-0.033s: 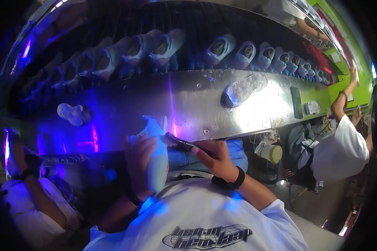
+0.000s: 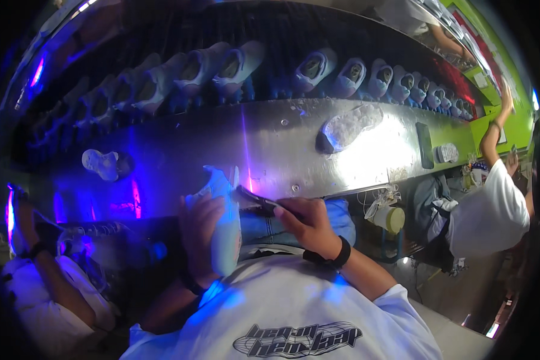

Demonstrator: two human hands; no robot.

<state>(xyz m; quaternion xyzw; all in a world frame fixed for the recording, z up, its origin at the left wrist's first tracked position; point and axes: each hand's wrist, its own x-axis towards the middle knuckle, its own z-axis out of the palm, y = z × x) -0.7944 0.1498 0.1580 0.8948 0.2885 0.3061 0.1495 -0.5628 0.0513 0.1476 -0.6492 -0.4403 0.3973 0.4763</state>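
Observation:
Under blue light, my left hand (image 2: pixel 203 231) is closed around a pale shoe (image 2: pixel 226 231), held on end in front of my chest with its sole edge facing right. My right hand (image 2: pixel 309 223) grips a slim dark tool, which looks like a brush (image 2: pixel 259 200), between thumb and fingers. The tool's tip points left, close beside the upper part of the shoe; whether they touch I cannot tell. Both hands are at the near edge of a metal bench (image 2: pixel 270 150).
A row of pale shoes (image 2: pixel 316 65) stands along the bench's far side. On the bench lie a white crumpled pad (image 2: pixel 353 127), a smaller white pad (image 2: pixel 102 163) and a dark block (image 2: pixel 424 146). A yellowish container (image 2: pixel 395 220) is at right. Co-workers (image 2: pixel 485 210) sit on both sides.
The tool in my right hand has tilted and shifted slightly; the shoe stays put. The co-worker at right has moved an arm a little.

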